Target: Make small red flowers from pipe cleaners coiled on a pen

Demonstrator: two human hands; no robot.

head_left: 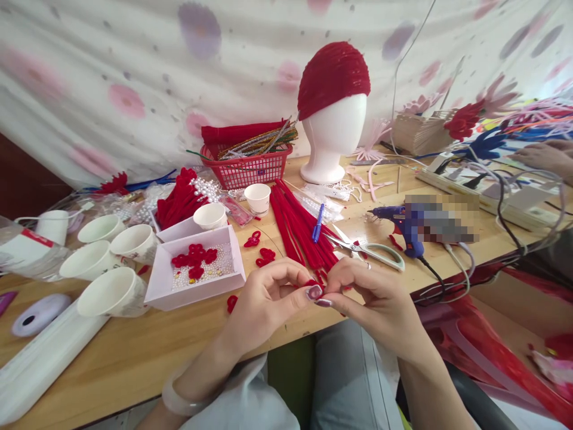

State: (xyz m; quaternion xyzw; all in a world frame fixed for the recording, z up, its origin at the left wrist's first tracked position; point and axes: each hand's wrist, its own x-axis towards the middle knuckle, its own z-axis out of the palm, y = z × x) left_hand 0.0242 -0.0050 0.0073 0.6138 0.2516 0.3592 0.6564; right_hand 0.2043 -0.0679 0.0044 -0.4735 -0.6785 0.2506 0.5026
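Note:
My left hand (pixel 268 301) and my right hand (pixel 378 298) meet at the table's front edge, fingertips pinched together. Between them is a small piece of red pipe cleaner (pixel 310 283), mostly covered by my fingers and thumbs. Just behind lies a bundle of long red pipe cleaners (pixel 289 224), with a blue pen (pixel 318 224) on top. Scissors (pixel 385 257) rest partly open beyond my right hand. Looped red pipe-cleaner shapes (pixel 265 257) lie on the wood near my left hand. A white box (pixel 197 294) holds more of these shapes among pearl beads.
White paper cups (pixel 107 292) stand at left. A red basket (pixel 253 170) of pipe cleaners and a foam head (pixel 335 137) in a red covering stand behind. At right are a blue glue gun (pixel 405 224), a power strip (pixel 487 194) with cables, and another person's hand (pixel 541 158).

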